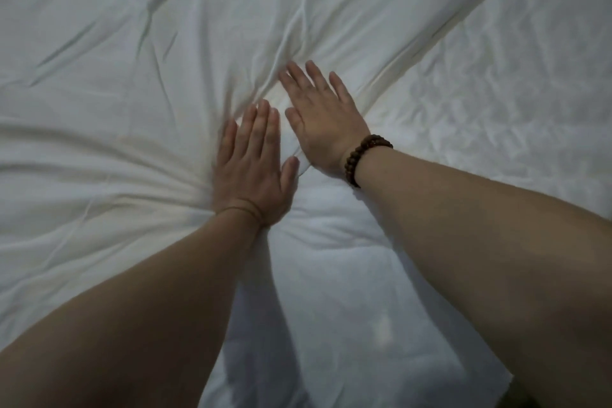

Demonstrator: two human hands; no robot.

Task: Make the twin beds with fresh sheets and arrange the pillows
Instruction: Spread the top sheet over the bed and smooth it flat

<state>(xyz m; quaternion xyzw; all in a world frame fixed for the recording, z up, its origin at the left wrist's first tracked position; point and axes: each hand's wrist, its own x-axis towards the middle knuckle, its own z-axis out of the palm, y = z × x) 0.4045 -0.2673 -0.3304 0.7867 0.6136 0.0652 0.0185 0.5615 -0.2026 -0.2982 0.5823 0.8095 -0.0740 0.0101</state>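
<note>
Both forearms reached forward over the bed. Left hand (253, 162) and right hand (323, 121) lay side by side, fingers straight, pressing flat on the white sheet (132, 43), which creased around them.

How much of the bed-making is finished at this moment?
Done: the white bedding is already spread out. In hand: the left hand and right hand press flat on it. Left: many creases show, and no pillow is in view.
</note>
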